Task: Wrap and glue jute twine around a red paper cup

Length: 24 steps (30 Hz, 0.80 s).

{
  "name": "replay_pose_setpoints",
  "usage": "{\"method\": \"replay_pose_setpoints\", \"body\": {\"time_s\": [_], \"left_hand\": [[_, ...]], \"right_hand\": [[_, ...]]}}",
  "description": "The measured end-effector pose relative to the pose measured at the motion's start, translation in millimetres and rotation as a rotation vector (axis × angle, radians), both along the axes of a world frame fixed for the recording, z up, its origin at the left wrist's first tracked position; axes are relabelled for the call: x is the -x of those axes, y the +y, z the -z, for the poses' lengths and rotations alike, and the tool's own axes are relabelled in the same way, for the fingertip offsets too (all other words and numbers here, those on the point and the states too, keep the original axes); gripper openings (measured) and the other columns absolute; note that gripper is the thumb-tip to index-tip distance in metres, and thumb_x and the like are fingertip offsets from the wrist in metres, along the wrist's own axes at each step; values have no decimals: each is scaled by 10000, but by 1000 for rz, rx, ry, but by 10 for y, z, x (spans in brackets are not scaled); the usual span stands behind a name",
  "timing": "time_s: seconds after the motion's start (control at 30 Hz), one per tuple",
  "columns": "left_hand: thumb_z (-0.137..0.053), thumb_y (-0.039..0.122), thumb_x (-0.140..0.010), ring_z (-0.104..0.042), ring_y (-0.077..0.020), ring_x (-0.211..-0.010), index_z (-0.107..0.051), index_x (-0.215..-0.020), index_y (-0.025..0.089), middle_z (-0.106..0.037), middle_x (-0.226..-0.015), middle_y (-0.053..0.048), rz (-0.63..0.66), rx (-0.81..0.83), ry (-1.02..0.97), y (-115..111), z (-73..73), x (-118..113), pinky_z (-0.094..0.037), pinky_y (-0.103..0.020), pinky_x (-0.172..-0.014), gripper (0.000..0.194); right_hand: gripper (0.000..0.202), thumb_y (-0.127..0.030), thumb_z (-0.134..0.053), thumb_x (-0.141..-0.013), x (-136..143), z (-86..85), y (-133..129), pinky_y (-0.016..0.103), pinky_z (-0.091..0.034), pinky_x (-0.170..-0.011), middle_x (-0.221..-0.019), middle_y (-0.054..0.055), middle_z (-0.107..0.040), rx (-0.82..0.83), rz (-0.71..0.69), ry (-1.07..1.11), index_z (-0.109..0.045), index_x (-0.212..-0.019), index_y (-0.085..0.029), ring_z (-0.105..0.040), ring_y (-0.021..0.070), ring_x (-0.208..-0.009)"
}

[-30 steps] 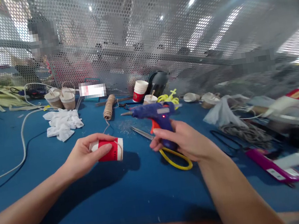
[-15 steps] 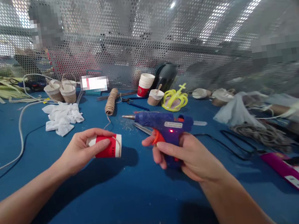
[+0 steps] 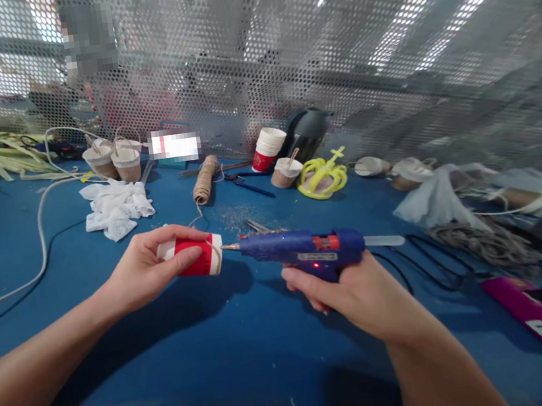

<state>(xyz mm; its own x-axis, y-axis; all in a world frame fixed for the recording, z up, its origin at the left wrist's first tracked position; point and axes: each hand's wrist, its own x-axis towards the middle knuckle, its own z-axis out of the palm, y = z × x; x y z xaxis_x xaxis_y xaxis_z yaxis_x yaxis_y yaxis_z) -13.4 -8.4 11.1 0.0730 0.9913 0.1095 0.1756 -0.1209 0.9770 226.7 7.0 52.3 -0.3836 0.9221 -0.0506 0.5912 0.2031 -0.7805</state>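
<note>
Closed around a red and white paper cup (image 3: 197, 260) is my left hand (image 3: 159, 264), which holds it on its side above the table. A strand of twine lies across the cup near its right end and trails back toward a twine roll (image 3: 205, 180). My right hand (image 3: 347, 293) grips a blue glue gun (image 3: 281, 247) by its handle; the trigger is hidden. The metal nozzle points left and meets the cup's right end, by the twine. A red light glows on the gun, and a clear glue stick (image 3: 384, 240) sticks out of its back.
Beyond my hands are white cloth scraps (image 3: 116, 206), twine-wrapped cups (image 3: 126, 163), pliers (image 3: 251, 184), stacked paper cups (image 3: 268, 149) and a yellow crown-shaped piece (image 3: 322, 177). A purple power strip (image 3: 535, 314) and coiled rope (image 3: 480, 242) lie right. Perforated metal mesh (image 3: 214, 71) stands behind.
My right hand has turned the glue gun more level and lowered it, bringing the nozzle to the cup's end. My left hand keeps the cup in nearly the same place.
</note>
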Motion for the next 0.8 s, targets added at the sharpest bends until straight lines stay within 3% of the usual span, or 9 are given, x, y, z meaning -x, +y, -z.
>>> {"method": "replay_pose_setpoints", "body": {"time_s": [0.8], "left_hand": [[-606,283,-733,-621,-152,-697,-672,-911,131,-711,-848,-67,-1,-39,26,-15,-19,-8,-484,-219,-612,243]], "right_hand": [[217,-401,-564,-721,-21,25,-8,238,-433,-420,-418,-37,-494,-9,-21,-41,-537,-594,-227,-474,109,-385]]}}
